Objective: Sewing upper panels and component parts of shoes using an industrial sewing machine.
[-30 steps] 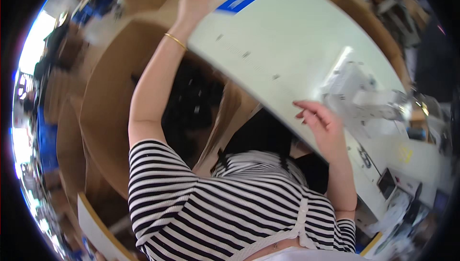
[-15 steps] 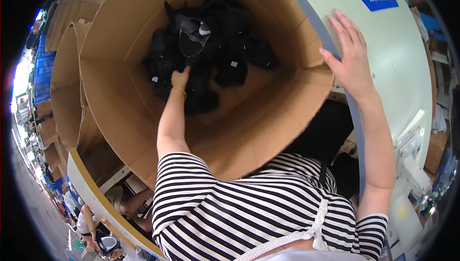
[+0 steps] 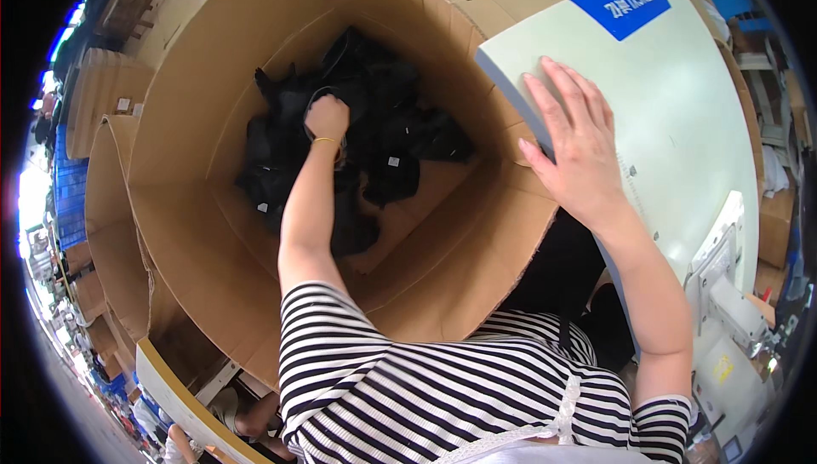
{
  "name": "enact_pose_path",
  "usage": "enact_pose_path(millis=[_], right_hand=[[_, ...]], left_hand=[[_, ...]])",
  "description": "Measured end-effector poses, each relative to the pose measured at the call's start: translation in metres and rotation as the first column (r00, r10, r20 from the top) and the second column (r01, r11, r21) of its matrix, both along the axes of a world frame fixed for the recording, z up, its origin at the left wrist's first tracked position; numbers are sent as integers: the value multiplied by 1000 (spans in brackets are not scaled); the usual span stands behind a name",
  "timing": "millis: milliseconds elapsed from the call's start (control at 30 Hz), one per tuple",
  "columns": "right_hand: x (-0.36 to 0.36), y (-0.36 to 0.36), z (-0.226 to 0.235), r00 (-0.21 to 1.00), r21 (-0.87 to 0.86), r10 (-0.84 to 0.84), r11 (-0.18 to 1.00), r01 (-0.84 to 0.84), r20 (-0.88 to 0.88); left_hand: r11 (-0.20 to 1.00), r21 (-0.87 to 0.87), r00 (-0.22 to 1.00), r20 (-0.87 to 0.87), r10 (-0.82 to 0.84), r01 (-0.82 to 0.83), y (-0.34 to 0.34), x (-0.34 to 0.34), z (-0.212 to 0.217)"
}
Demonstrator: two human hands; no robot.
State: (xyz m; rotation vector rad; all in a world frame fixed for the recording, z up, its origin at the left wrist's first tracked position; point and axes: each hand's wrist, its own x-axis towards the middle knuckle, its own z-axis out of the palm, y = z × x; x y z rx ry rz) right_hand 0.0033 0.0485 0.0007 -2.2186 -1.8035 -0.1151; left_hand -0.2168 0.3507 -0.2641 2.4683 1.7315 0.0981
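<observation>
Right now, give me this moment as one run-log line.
left hand: inside cardboard box, at black items | left grip: unclear | right hand: open, at pale tabletop's edge

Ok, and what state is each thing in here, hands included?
Left hand: curled, among the black pieces; grip unclear
Right hand: open, fingers extended, at the tabletop edge
Cardboard box: open-topped, part filled
Black pieces: heaped loosely
Bracelet: worn, left wrist
White machine: on or off, cannot tell
</observation>
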Motion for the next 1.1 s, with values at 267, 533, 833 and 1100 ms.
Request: enact_pose_path(millis=[267,533,833,1100], right_hand=[[9,-27,4,988,261,126,960,-99,-91],[-10,-142,72,549,286,-70,795,535,-833],[21,-321,64,202,341,300,541,769,-932],[2,-394,90,283,354,218,469,809,-934]], left_hand=[[995,11,272,962,-37,96,-121,38,293],[530,309,-81,909,-408,790,-302,139,389],[-235,-319,378,884,276,918,-388,181,317],[-251,-364,437,816,379,897,-494,208,358]])
